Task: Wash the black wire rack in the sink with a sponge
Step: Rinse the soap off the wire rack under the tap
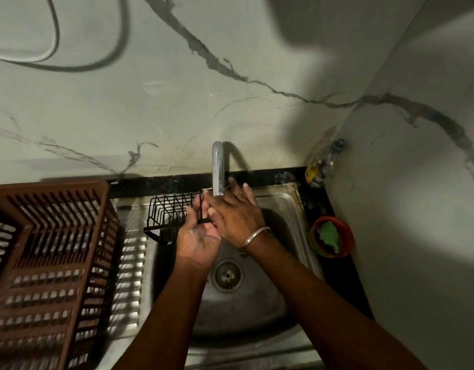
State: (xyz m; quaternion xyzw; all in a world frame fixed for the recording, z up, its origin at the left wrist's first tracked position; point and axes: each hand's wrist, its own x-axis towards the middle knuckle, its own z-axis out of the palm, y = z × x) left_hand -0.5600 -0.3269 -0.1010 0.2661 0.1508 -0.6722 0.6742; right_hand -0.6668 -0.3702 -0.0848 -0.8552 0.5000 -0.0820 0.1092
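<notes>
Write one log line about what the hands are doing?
left hand: holds black wire rack | right hand: on rack under tap | sponge: in pot

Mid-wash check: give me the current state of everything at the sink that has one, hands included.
black wire rack: held over the sink's left edge, not set down.
left hand: palm up, gripping the rack's end.
right hand: fingers straight, resting on the rack under the spout.
faucet: no stream visible; cannot tell if running.
sink: drain uncovered.
green sponge: unused, in the orange bowl on the counter.
brown basket: looks empty.
</notes>
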